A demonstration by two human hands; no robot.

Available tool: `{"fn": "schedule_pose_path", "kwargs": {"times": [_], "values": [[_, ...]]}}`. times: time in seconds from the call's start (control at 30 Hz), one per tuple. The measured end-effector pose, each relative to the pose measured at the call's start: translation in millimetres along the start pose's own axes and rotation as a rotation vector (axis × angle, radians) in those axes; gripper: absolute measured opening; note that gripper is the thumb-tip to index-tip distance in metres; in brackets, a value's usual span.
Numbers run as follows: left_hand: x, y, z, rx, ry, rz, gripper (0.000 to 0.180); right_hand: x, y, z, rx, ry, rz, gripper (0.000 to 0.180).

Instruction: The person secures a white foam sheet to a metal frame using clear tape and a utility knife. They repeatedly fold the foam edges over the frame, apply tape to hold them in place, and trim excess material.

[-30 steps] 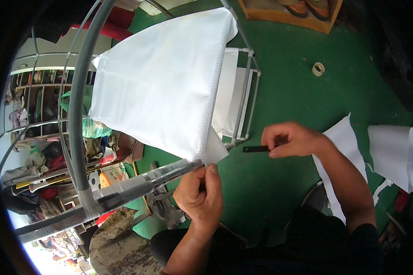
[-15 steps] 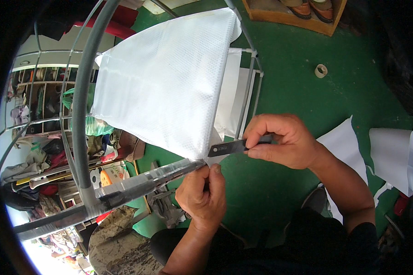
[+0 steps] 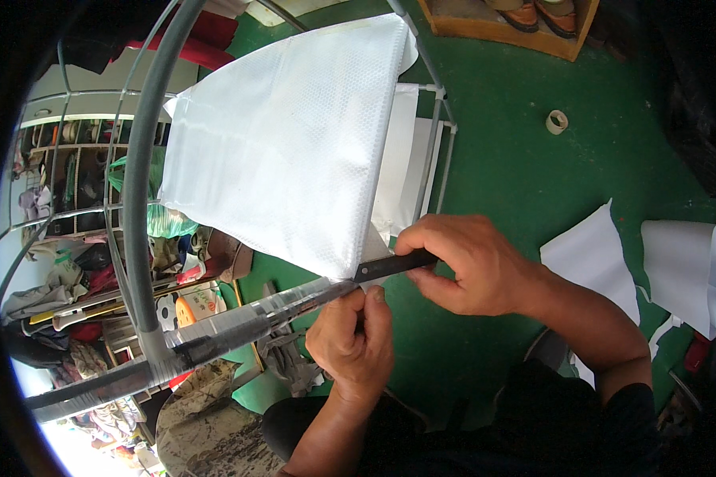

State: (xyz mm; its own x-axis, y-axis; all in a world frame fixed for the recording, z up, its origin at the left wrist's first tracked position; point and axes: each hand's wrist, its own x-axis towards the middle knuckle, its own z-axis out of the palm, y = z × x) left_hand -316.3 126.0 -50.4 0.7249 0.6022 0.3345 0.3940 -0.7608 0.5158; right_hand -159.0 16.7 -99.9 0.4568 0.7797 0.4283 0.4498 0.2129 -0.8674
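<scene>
Pinching the black strip (image 3: 394, 265) — right hand (image 3: 469, 262) grip — beside left hand (image 3: 354, 342).

A small roll of tape (image 3: 557, 122) lies on the green floor (image 3: 517, 159), with loose white sheets (image 3: 680, 266) and a wooden shoe shelf (image 3: 505, 28) well apart.

The picture is bright, with soft daylight. The strongest light is at the lower left edge, where the view turns almost white and washed out. The white fabric sheet (image 3: 294, 135) is very bright, yet its little woven dots show. The shiny tape on the grey tube (image 3: 239, 330) has small spots of glare. The green floor (image 3: 517, 167) is evenly lit, with only faint shadows. A black ring fills the corners. Straight bars bend near the rim. The middle looks sharp; the cluttered shelves (image 3: 64, 175) at the left look small and a bit blurry.
</scene>
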Motion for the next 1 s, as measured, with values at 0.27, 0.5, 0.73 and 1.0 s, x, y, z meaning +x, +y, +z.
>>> {"fn": "schedule_pose_path", "kwargs": {"times": [0.27,0.5,0.73,1.0], "values": [[1,1,-1,0.019,-0.022,-0.005,0.017,2,6,1,-0.015,0.216,-0.093,0.014],[1,0,-2,0.019,-0.021,0.007,0.017,7,-4,-23,-0.051,0.211,-0.104,0.012],[2,0,-2,0.021,-0.016,0.035,0.018,-1,-7,-35,0.225,0.084,0.119,0.016],[1,0,-1,0.043,-0.008,0.058,0.017,7,1,-15,-0.131,0.100,-0.186,0.014]]}}
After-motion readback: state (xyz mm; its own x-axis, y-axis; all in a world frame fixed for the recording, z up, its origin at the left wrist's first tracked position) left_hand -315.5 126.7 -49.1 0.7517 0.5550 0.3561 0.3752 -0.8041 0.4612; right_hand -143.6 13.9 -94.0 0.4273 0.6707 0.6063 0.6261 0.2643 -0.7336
